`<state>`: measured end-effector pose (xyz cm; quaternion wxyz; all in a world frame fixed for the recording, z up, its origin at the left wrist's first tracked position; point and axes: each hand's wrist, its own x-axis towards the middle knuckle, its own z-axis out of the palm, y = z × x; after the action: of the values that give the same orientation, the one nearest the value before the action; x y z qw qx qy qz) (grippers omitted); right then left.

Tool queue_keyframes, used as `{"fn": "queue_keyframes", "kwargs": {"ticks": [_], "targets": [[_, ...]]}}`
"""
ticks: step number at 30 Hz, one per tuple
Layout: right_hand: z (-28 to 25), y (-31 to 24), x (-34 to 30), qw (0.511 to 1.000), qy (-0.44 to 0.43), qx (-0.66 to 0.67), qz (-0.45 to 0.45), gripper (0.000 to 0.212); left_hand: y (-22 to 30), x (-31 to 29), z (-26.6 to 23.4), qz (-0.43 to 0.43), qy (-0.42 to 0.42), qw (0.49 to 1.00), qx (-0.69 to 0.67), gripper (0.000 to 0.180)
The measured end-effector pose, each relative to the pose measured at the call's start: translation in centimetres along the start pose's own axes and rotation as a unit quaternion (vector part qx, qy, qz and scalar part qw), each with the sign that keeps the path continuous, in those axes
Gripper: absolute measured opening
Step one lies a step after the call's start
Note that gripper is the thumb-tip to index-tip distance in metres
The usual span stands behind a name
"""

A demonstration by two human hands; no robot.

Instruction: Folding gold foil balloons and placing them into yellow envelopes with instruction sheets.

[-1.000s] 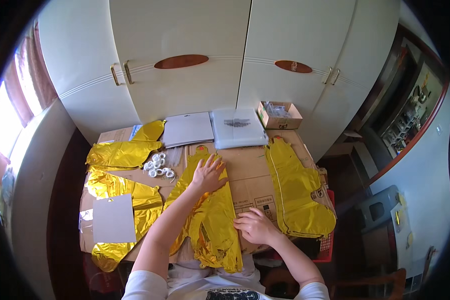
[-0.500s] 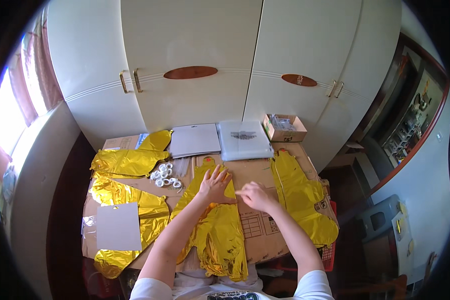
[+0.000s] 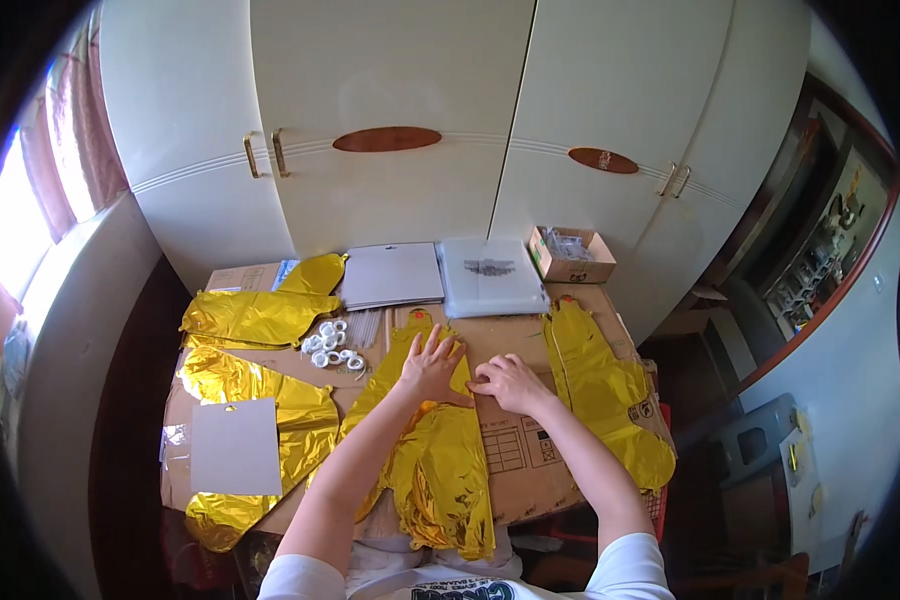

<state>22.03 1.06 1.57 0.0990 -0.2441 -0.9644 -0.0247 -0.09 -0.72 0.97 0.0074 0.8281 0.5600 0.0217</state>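
Note:
A flat gold foil balloon (image 3: pixel 440 465) lies in front of me at the middle of the cardboard-covered table, its lower part crumpled. My left hand (image 3: pixel 432 370) rests on its upper part with the fingers spread. At the balloon's right edge is my right hand (image 3: pixel 508 385), its fingers curled and their tips together on the foil; the exact grip is partly hidden. Another flat gold foil balloon (image 3: pixel 600 375) lies to the right. Two more, a folded one (image 3: pixel 255 318) and a loosely spread one (image 3: pixel 305 420), lie to the left.
A grey card (image 3: pixel 235 450) lies on the left balloon. White ribbon rolls (image 3: pixel 330 345) sit beside thin clear sticks (image 3: pixel 367 328). Behind are stacked grey cards (image 3: pixel 392 275), a stack of clear plastic bags (image 3: pixel 492 280) and a small open box (image 3: pixel 573 256). White cupboards (image 3: pixel 390 200) border the far side.
My right hand has shifted slightly left, and its outstretched finger has curled in against the balloon's edge. My left hand stays spread on the foil. The view has shifted slightly.

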Motion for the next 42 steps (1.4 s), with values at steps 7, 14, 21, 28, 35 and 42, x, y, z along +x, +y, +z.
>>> {"fn": "queue_keyframes", "kwargs": {"ticks": [7,14,21,28,35,42], "targets": [[-0.7,-0.7,-1.2,0.999,-0.015,-0.022,-0.040,0.031,-0.1,0.1,0.2,-0.003,0.004,1.000,0.011,0.124],[-1.3,-1.7,-2.8,0.996,-0.023,-0.023,-0.085,0.034,-0.1,0.0,0.1,0.001,0.011,1.000,0.003,0.124],[-1.9,-3.1,-4.1,0.988,-0.011,-0.054,-0.142,0.032,-0.1,0.0,0.3,0.001,0.012,1.000,0.006,0.121],[-2.4,-5.1,-6.0,0.986,-0.003,-0.044,-0.162,0.034,-0.2,0.1,0.5,0.005,0.010,1.000,-0.006,0.122],[-2.7,-6.9,-7.5,0.988,-0.012,-0.036,-0.152,0.039,0.0,0.2,-0.1,-0.003,-0.012,1.000,-0.005,0.126],[-3.3,-7.8,-8.0,0.985,0.022,-0.039,-0.166,0.030,0.0,0.1,-0.1,-0.002,-0.012,1.000,-0.005,0.126]]}}
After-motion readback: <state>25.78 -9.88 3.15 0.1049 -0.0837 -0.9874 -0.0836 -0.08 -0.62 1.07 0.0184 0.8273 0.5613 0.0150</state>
